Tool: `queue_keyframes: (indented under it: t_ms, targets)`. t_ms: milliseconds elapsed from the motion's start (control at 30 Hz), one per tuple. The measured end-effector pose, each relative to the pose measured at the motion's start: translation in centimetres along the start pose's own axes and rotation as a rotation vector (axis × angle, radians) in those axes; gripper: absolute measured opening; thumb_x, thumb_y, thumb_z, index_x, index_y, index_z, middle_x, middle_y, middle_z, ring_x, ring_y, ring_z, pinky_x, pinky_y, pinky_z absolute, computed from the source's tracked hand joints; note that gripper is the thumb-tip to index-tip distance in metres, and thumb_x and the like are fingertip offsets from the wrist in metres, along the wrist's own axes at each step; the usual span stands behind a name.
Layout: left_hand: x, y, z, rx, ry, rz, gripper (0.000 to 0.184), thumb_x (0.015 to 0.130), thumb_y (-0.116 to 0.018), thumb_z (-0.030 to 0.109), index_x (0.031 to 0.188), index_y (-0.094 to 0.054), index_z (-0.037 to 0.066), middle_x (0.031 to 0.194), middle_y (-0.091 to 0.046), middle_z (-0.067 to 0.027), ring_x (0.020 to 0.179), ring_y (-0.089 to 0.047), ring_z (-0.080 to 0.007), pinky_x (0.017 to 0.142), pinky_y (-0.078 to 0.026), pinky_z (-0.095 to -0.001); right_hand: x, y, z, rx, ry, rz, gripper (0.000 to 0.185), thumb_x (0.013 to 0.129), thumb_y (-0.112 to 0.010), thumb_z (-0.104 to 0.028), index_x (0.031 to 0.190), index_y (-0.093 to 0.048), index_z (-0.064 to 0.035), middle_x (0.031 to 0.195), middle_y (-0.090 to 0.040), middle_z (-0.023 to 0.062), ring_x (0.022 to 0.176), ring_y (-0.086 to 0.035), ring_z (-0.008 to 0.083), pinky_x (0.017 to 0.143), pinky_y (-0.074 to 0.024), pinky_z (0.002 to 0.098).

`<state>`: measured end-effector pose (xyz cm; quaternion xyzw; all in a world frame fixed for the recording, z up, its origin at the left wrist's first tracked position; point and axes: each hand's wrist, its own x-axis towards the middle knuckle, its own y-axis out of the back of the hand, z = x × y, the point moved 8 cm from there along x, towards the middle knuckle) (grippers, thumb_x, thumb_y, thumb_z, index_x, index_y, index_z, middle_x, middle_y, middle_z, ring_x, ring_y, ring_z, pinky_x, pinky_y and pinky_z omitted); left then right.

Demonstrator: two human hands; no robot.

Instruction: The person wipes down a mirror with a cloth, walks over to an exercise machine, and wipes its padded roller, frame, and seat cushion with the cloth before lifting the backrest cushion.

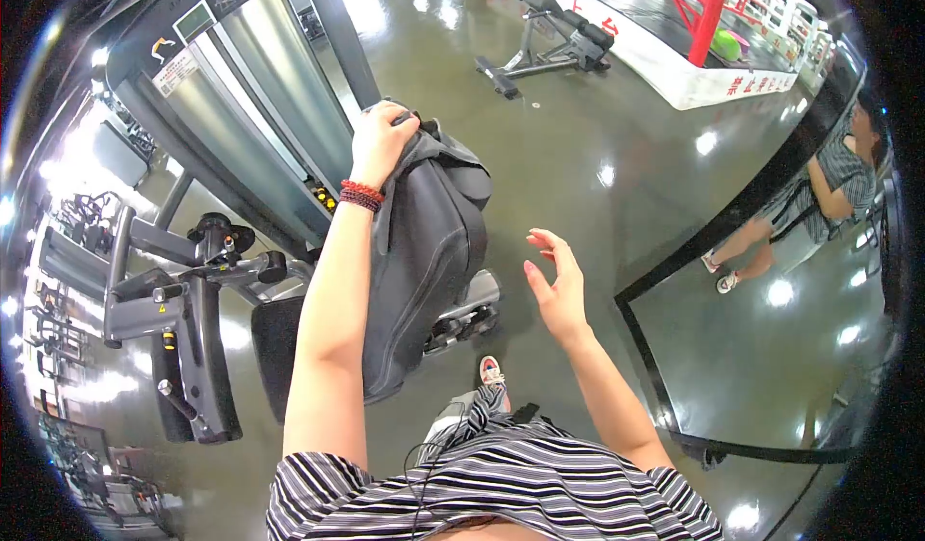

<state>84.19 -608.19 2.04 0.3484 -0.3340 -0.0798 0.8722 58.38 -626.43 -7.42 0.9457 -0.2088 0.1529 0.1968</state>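
My left hand [383, 138], with red and dark beaded bracelets at its wrist, is closed on the top of a dark grey bag [429, 242]. The bag leans over the seat of a weight machine [193, 69] and hides part of it. To the right of the bag, my right hand [556, 281] hangs over the floor with its fingers apart and nothing in them. A gap separates it from the bag.
A black padded bench [554, 26] stands on the shiny floor ahead. Behind it is a raised ring platform [689, 83] with a red post. A large mirror [752, 348] on the right shows a person's reflection. My shoe [491, 369] is below the bag.
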Motion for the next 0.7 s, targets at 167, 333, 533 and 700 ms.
queue_keyframes:
  t_ms: [167, 333, 533, 700]
  targets:
    - [1.5, -0.3, -3.0, -0.151, 0.229, -0.057, 0.024, 0.081, -0.065, 0.021, 0.083, -0.068, -0.003, 0.070, -0.066, -0.0076, 0.066, -0.060, -0.0126, 0.066, -0.046, -0.0289, 4.2, -1.8, 0.6, 0.086, 0.007, -0.071, 0.044, 0.083, -0.061, -0.004, 0.126, -0.050, -0.0049, 0.115, -0.061, 0.0116, 0.111, -0.055, 0.0237, 0.098, -0.0398, 0.0352]
    - [2.8, -1.9, -6.0, -0.335, 0.363, -0.212, 0.026, 0.082, -0.067, 0.023, 0.083, -0.070, -0.003, 0.075, -0.067, -0.0053, 0.069, -0.060, -0.0132, 0.065, -0.046, -0.0271, 6.7, -3.8, -0.3, 0.228, 0.005, -0.125, 0.049, 0.083, -0.060, -0.003, 0.130, -0.045, -0.0054, 0.114, -0.060, 0.0123, 0.110, -0.056, 0.0234, 0.097, -0.0404, 0.0349]
    - [5.8, 1.3, 2.0, -0.091, 0.070, -0.012, 0.026, 0.087, -0.064, 0.023, 0.093, -0.068, -0.002, 0.083, -0.068, -0.0144, 0.076, -0.063, -0.0221, 0.072, -0.048, -0.0315, 10.3, -1.3, -0.7, 0.335, 0.013, -0.017, 0.058, 0.084, -0.062, -0.006, 0.137, -0.040, -0.0074, 0.125, -0.056, 0.0119, 0.119, -0.051, 0.0225, 0.102, -0.0374, 0.0352]
    - [5.9, 1.4, 11.5, -0.274, -0.126, 0.044, 0.026, 0.092, -0.062, 0.021, 0.104, -0.065, -0.002, 0.097, -0.068, -0.0083, 0.089, -0.057, -0.0112, 0.082, -0.044, -0.0249, 13.9, -1.5, -6.3, 0.580, 0.245, -0.073, 0.093, 0.083, -0.066, -0.015, 0.152, -0.004, -0.0147, 0.157, -0.008, 0.0102, 0.145, -0.008, 0.0262, 0.112, -0.0198, 0.0476]
